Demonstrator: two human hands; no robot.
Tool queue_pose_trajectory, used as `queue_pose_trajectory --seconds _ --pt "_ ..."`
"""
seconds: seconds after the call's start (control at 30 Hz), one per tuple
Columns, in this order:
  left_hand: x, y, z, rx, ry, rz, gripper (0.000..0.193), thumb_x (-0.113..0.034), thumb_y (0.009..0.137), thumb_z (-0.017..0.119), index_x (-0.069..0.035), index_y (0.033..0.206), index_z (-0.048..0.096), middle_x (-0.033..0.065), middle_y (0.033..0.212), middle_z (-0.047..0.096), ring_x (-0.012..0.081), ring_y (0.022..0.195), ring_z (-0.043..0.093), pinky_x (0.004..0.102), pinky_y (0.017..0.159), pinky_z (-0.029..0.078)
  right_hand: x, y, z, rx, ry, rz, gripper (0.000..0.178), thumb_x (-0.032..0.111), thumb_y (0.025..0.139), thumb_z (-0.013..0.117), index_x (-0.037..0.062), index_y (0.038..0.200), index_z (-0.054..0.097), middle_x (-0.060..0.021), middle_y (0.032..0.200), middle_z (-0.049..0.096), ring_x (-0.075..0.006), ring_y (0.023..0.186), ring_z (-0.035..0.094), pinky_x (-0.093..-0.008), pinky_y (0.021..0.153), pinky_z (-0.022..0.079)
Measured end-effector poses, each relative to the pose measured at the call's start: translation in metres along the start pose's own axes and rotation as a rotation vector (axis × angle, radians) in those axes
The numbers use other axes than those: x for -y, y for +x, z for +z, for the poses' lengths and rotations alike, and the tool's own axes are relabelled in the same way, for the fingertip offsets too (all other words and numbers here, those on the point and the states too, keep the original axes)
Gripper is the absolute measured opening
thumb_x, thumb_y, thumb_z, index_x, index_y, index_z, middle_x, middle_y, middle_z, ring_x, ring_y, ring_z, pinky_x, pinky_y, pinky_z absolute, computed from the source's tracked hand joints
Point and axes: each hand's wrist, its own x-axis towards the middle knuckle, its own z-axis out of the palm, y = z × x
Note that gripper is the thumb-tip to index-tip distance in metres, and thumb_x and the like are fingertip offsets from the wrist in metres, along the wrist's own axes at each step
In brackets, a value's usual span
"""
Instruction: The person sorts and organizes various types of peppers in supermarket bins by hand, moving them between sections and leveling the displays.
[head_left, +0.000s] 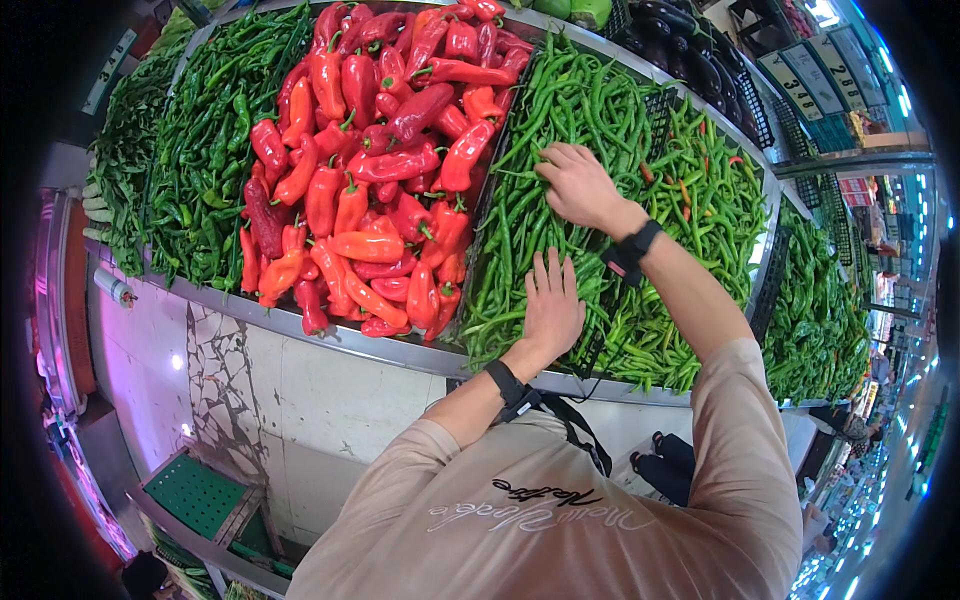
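Observation:
Long thin green chili peppers (585,95) fill a display section in front of me. My left hand (553,308) lies palm down on the near part of this heap, fingers stretched out and slightly apart. Farther up the heap is my right hand (580,185), its fingers bent and drawn together against the chilies. Its fingertips are partly hidden, so what they pinch cannot be made out. Both wrists wear a dark band with a small box. Just left of the chilies is a heap of large red peppers (385,160).
Smaller light green chilies (690,200) lie to the right, past a black crate edge. Dark green peppers (215,130) fill the far left, eggplants (690,50) the back right. A metal rim (340,340) borders the stand in front. A green perforated crate (195,492) stands lower left.

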Motion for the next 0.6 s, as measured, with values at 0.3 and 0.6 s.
queue_pose_trajectory --seconds 0.3,0.6 --pt "-0.012 0.002 0.004 0.057 0.056 -0.016 0.073 -0.028 0.088 0.059 0.007 0.147 0.034 0.0329 0.157 0.021 0.0527 0.146 0.017 0.0635 0.114 0.022 -0.024 0.036 0.040 0.307 -0.215 0.059 0.041 0.038 0.086 0.062 0.0123 0.118 0.067 -0.0084 0.127 0.059 -0.0295 0.126 0.049 -0.0472 0.104 0.040" --pt "-0.034 -0.009 0.016 0.167 -0.031 0.069 0.063 -0.017 0.090 0.053 0.002 0.148 0.037 0.0322 0.158 0.018 0.0452 0.146 0.020 0.0691 0.106 0.027 -0.044 -0.050 -0.006 0.228 -0.184 0.074 0.049 0.026 0.081 0.064 0.0088 0.126 0.056 -0.0125 0.139 0.050 -0.0359 0.129 0.045 -0.0465 0.108 0.037"
